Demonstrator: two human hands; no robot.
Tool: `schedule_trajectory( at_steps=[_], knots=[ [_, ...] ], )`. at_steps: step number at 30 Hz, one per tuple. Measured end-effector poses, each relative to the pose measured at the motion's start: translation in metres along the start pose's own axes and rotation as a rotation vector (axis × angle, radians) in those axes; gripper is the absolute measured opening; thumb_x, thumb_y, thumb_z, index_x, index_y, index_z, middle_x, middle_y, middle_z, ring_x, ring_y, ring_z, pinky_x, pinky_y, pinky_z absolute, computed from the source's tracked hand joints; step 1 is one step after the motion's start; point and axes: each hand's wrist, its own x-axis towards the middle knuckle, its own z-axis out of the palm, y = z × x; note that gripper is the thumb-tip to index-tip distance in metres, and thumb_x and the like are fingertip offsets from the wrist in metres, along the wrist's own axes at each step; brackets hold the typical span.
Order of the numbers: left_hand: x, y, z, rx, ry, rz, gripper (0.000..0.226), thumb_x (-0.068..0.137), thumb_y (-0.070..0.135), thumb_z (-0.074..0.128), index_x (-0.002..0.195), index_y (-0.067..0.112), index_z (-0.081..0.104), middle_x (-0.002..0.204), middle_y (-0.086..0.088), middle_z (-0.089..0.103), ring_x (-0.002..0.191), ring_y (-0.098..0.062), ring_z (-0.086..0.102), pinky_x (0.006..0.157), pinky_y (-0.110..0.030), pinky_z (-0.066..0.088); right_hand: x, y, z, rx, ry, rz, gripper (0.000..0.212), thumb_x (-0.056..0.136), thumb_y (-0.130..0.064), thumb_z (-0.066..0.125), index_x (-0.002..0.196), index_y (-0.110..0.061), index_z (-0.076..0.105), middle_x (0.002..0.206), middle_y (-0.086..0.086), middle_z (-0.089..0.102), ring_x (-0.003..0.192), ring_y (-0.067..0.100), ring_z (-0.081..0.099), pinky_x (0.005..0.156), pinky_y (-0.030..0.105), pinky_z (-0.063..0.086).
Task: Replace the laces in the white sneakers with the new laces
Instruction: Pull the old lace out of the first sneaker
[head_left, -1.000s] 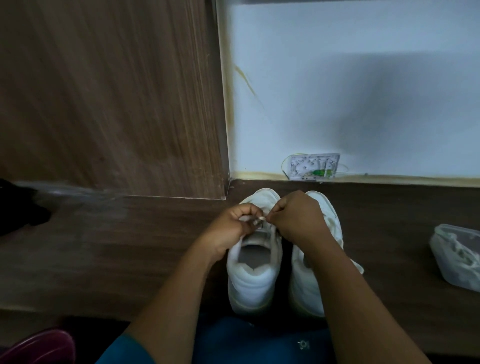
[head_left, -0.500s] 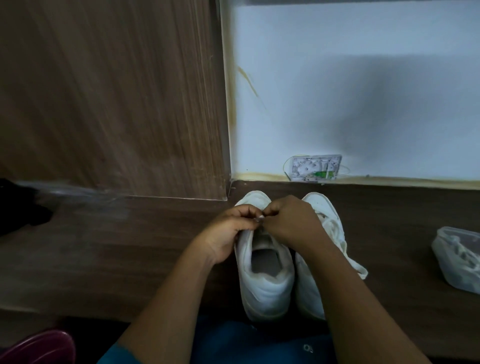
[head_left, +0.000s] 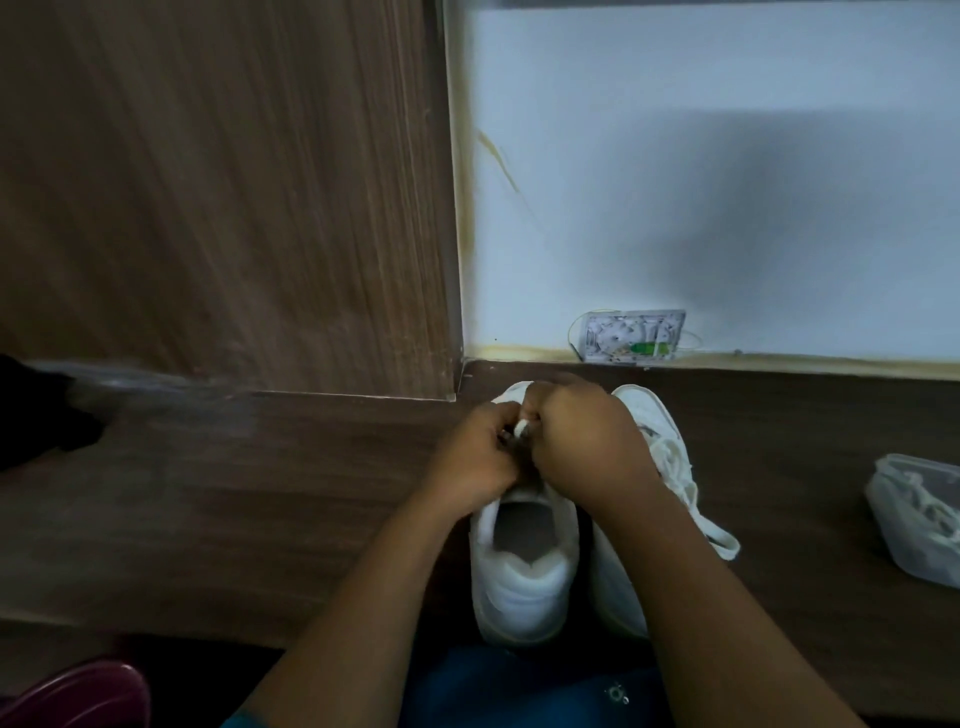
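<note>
Two white sneakers stand side by side on the dark wood surface (head_left: 260, 493), toes to the wall. We see the left sneaker (head_left: 524, 587) heel-on, mouth open, a white lace end (head_left: 521, 427) pinched above its tongue between our left hand (head_left: 478, 457) and right hand (head_left: 587, 441). The right sneaker (head_left: 649, 415) is laced, one lace (head_left: 719, 538) trailing right. New laces (head_left: 930, 514) lie in a clear tub (head_left: 893, 467), well apart.
</note>
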Motion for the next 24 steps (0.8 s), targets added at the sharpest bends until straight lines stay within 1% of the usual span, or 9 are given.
schedule_trajectory(
  at_steps=[3,5,8,10,13,17,19,20,24],
  knots=[
    [0.000,-0.001,0.002,0.216,0.166,0.082,0.024,0.061,0.019,0.052,0.073,0.009,0.070,0.075,-0.015,0.067,0.075,-0.027,0.064,0.065,-0.038,0.047,0.000,0.004,0.001,0.036,-0.005,-0.037,0.014,0.082,-0.013,0.058,0.093,-0.014,0.066,0.102,0.006,0.062,0.094,0.028,0.060,0.070,0.028,0.039],
    [-0.001,-0.002,0.002,0.227,0.189,0.097,0.023,0.061,0.018,0.051,0.071,0.009,0.069,0.075,-0.016,0.064,0.072,-0.027,0.061,0.063,-0.034,0.043,0.000,0.007,0.000,0.121,-0.011,-0.004,0.010,0.080,-0.014,0.062,0.086,-0.016,0.070,0.094,0.006,0.068,0.089,0.026,0.062,0.072,0.028,0.043],
    [-0.001,-0.003,0.002,0.187,0.152,0.108,0.018,0.062,0.015,0.052,0.069,0.007,0.067,0.073,-0.015,0.060,0.065,-0.016,0.052,0.058,-0.028,0.036,0.000,0.011,0.000,0.236,0.005,0.040,0.005,0.076,-0.016,0.067,0.077,-0.015,0.071,0.083,0.003,0.071,0.081,0.022,0.063,0.066,0.026,0.039],
    [0.000,-0.004,0.004,0.103,0.118,0.089,0.008,0.062,0.013,0.056,0.063,0.016,0.064,0.066,-0.006,0.057,0.061,-0.009,0.048,0.058,-0.025,0.034,0.000,0.014,-0.001,0.259,0.018,0.061,0.005,0.076,-0.016,0.068,0.075,-0.012,0.071,0.081,0.004,0.070,0.080,0.023,0.062,0.065,0.026,0.038],
    [0.000,-0.004,0.003,0.026,0.110,0.063,0.021,0.063,0.011,0.062,0.055,0.030,0.058,0.056,0.009,0.054,0.055,-0.001,0.045,0.054,-0.022,0.037,0.000,0.015,0.000,0.264,0.012,0.072,0.004,0.079,-0.018,0.065,0.079,-0.018,0.069,0.086,0.004,0.070,0.084,0.024,0.062,0.072,0.030,0.043],
    [0.000,-0.005,0.003,0.080,0.093,0.057,0.018,0.074,-0.001,0.067,0.064,0.013,0.061,0.062,-0.005,0.059,0.059,-0.008,0.048,0.057,-0.027,0.038,-0.001,0.010,-0.002,0.318,-0.013,0.102,0.015,0.079,-0.016,0.064,0.090,-0.023,0.057,0.085,0.006,0.069,0.087,0.026,0.062,0.075,0.030,0.046],
    [0.001,-0.007,0.004,0.077,0.091,0.063,0.005,0.070,0.002,0.064,0.071,0.006,0.066,0.069,-0.015,0.066,0.064,-0.013,0.053,0.060,-0.031,0.044,-0.002,0.010,-0.004,0.377,-0.043,0.134,0.021,0.074,-0.016,0.067,0.090,-0.023,0.056,0.083,0.002,0.068,0.084,0.022,0.062,0.072,0.028,0.046],
    [0.001,-0.009,0.004,0.069,0.098,0.067,0.010,0.065,0.006,0.061,0.073,0.007,0.067,0.073,-0.017,0.068,0.066,-0.014,0.055,0.062,-0.034,0.046,-0.003,0.010,-0.005,0.386,-0.072,0.147,0.023,0.070,-0.016,0.069,0.086,-0.024,0.055,0.083,0.000,0.067,0.083,0.021,0.062,0.070,0.026,0.045],
    [-0.002,-0.005,0.005,-0.003,0.063,0.061,0.013,0.059,0.010,0.058,0.064,0.022,0.058,0.063,-0.001,0.061,0.063,-0.011,0.050,0.060,-0.030,0.040,-0.003,0.014,-0.001,0.429,-0.129,0.211,0.032,0.062,-0.010,0.073,0.080,-0.023,0.050,0.085,0.004,0.068,0.083,0.023,0.063,0.069,0.028,0.047]
  ],
)
